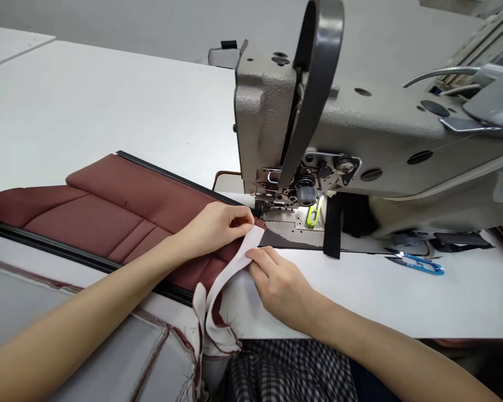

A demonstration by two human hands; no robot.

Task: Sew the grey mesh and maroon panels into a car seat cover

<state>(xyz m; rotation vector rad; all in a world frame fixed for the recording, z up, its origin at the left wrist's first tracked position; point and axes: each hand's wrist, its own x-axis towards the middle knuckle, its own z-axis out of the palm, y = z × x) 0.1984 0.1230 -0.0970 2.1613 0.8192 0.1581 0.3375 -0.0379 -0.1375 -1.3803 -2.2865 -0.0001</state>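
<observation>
head view: checked cloth [293, 368] is seen at the bottom edge, with grey fabric [121, 340] spread at the lower left. a curved white strip [230, 271] is pinched along its side by the right hand [281, 287], while its upper end is gripped by the thumb and fingertips of the left hand [218, 228]. beneath the left hand, a red cover [87, 218] is laid on the white table [381, 312], its corner brought near the needle area; whether it is caught there cannot be told. blue snips [422, 265] are placed to the right, green snips [313, 215] on the bed of the sewing machine [368, 128].
</observation>
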